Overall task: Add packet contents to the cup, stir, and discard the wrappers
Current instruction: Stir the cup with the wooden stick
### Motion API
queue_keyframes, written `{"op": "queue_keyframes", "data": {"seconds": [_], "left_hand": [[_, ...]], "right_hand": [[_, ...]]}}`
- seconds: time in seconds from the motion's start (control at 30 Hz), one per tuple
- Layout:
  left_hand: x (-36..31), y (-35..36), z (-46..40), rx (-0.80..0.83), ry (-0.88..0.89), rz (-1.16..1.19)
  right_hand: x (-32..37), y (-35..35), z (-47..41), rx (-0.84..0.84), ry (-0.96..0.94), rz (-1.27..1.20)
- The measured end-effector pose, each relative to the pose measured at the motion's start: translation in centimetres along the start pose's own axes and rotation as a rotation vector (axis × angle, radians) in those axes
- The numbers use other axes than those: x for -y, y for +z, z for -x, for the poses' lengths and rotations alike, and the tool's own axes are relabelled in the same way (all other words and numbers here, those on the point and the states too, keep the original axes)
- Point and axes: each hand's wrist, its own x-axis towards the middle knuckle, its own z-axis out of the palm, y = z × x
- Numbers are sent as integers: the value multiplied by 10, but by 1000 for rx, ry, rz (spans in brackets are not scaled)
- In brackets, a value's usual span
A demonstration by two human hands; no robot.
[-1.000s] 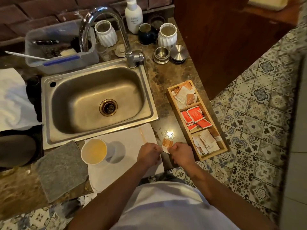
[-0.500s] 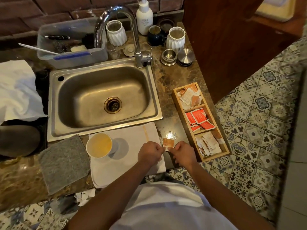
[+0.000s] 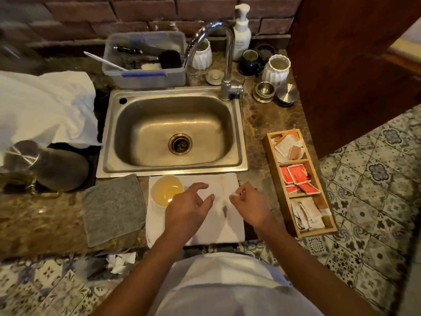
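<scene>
A white cup (image 3: 164, 189) of pale yellow liquid stands on the left part of a white napkin (image 3: 230, 229). My left hand (image 3: 190, 207) hovers just right of the cup with its fingers spread and holds nothing. My right hand (image 3: 249, 205) is over the napkin's right edge, fingers curled, pinching a small white packet scrap (image 3: 234, 195). A blurred pale shape (image 3: 223, 208) lies between the hands; I cannot tell what it is. A thin wooden stir stick (image 3: 222, 184) lies on the napkin.
A wooden tray (image 3: 272, 153) with three compartments of packets sits at the right. The steel sink (image 3: 173, 94) and tap are behind the napkin. A grey cloth (image 3: 114, 208) lies left of the cup. Crumpled white wrappers (image 3: 120, 261) lie on the tiled floor.
Both hands held an orange packet together at the counter edge. Now they have parted and sit over the napkin; the left hand has let go, and the orange packet is no longer plainly seen.
</scene>
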Motion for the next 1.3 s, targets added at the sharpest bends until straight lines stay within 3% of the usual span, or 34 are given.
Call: {"op": "queue_keyframes", "data": {"seconds": [0.17,0.37,0.63,0.77,1.3], "left_hand": [[39,-55,3,-202,-45,91],[97,-90,-9,-289,-72,-13],[119,-86,-22,-55,-173,-104],[122,-78,-22,-57,-157,62],[124,-67,-22,-8,-26,251]], "right_hand": [[15,28,-6,58,48,154],[24,48,-9,43,60,418],[24,55,-6,45,115,469],[21,57,-1,43,123,495],[10,60,12,51,148,486]]}}
